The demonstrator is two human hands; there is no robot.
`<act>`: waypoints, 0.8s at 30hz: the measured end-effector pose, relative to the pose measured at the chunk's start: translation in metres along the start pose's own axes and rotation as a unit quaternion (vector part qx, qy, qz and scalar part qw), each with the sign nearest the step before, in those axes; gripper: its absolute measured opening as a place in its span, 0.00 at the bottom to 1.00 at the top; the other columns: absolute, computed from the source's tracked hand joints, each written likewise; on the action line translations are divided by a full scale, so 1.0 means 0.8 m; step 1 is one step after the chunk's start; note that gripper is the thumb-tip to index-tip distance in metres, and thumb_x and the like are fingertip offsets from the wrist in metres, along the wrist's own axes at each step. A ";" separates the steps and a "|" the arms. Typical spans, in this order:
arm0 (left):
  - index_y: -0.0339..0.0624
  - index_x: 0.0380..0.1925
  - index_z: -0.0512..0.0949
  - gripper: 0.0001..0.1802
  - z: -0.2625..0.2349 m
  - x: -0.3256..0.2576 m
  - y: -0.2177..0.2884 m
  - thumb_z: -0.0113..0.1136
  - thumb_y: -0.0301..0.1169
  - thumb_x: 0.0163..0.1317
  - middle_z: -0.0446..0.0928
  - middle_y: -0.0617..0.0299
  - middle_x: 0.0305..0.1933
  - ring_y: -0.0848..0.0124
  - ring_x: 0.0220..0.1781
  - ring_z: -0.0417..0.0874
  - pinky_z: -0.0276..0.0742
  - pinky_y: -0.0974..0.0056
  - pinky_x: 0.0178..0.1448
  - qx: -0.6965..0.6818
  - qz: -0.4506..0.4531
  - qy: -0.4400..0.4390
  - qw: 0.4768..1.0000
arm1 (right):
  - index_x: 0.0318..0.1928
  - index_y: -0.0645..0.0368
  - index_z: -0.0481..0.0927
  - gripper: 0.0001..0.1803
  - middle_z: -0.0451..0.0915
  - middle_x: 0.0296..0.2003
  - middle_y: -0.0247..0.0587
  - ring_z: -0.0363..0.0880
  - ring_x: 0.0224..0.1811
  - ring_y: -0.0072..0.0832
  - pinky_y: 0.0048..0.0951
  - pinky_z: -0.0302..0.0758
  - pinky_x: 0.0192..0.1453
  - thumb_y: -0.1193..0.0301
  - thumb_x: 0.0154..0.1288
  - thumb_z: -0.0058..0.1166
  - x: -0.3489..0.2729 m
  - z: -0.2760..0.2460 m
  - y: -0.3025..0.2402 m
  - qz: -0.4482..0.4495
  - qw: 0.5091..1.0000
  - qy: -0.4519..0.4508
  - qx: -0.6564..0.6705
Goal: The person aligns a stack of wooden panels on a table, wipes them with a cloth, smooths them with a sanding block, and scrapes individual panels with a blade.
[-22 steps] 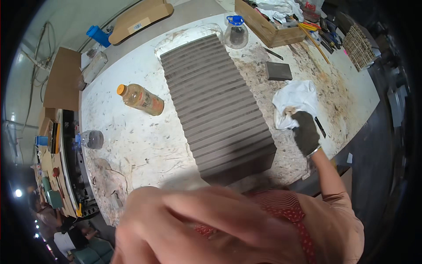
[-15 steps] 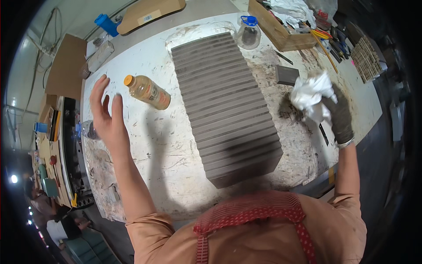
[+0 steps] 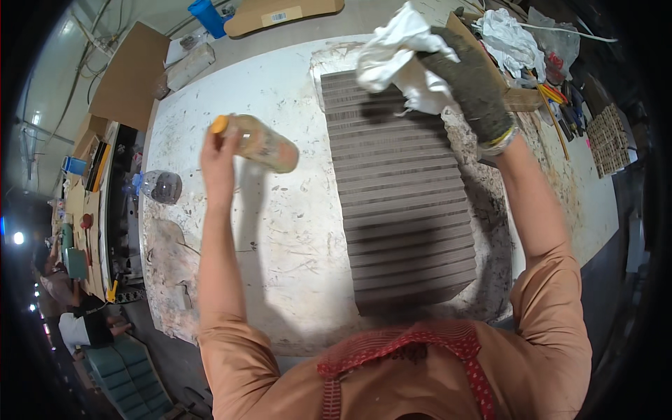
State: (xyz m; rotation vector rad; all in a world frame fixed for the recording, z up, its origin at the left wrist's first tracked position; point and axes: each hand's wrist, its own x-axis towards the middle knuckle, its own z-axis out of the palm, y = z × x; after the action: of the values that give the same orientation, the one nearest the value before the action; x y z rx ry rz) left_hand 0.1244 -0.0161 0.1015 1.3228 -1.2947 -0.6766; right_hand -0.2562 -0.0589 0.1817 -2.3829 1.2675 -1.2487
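Observation:
My left hand (image 3: pixel 219 150) grips a clear plastic bottle (image 3: pixel 269 145) by its neck, just below the orange cap. The bottle leans over, its base toward the right, with cloudy yellowish contents. In a dark, soiled glove, my right hand (image 3: pixel 465 80) holds a crumpled white cloth (image 3: pixel 400 59) above the far end of a ridged grey block stack (image 3: pixel 402 210). That stack has even dark grooves across it and lies lengthwise on the stained white table (image 3: pixel 294 231). The cloth and glove hide its far right corner.
A round clear plastic bottle (image 3: pixel 161 187) lies at the table's left edge. Far right, a wooden box (image 3: pixel 525 99) holds white cloth and plastic bags, with tools beside it and a woven basket (image 3: pixel 609 140). A blue cup (image 3: pixel 207 17) stands far left. Another person (image 3: pixel 70 287) is off to the left.
My left hand has closed on the bottle's neck. My right hand has carried the cloth leftward and away from me, from the table's right side to over the stack's far end.

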 end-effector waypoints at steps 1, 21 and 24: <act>0.33 0.56 0.72 0.21 -0.014 0.003 0.003 0.57 0.32 0.65 0.78 0.55 0.51 0.70 0.54 0.77 0.70 0.66 0.59 0.002 -0.001 0.025 1.000 | 0.52 0.55 0.80 0.19 0.78 0.51 0.44 0.80 0.50 0.34 0.30 0.77 0.55 0.70 0.57 0.60 -0.002 -0.018 0.017 -0.063 0.984 -0.008 -0.168; 0.36 0.63 0.66 0.26 -0.093 -0.009 0.043 0.54 0.35 0.69 0.70 0.52 0.62 0.64 0.62 0.72 0.67 0.61 0.65 0.016 0.010 0.094 0.995 | 0.56 0.52 0.78 0.22 0.75 0.57 0.44 0.70 0.62 0.42 0.37 0.66 0.65 0.60 0.63 0.53 -0.046 -0.096 0.086 0.166 0.929 -0.252 -0.214; 0.39 0.63 0.67 0.24 -0.072 0.005 0.138 0.51 0.37 0.70 0.70 0.57 0.64 0.67 0.63 0.72 0.68 0.59 0.67 0.000 0.083 0.018 0.996 | 0.54 0.49 0.79 0.18 0.70 0.61 0.47 0.67 0.64 0.43 0.40 0.64 0.67 0.68 0.64 0.51 -0.190 -0.240 0.160 -0.016 0.969 -0.189 -0.160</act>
State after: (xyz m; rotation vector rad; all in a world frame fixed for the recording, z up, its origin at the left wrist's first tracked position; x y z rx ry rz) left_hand 0.1458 0.0209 0.2181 1.2074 -1.3587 -0.5346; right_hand -0.5198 0.0175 0.1510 -2.6960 1.3876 -0.5797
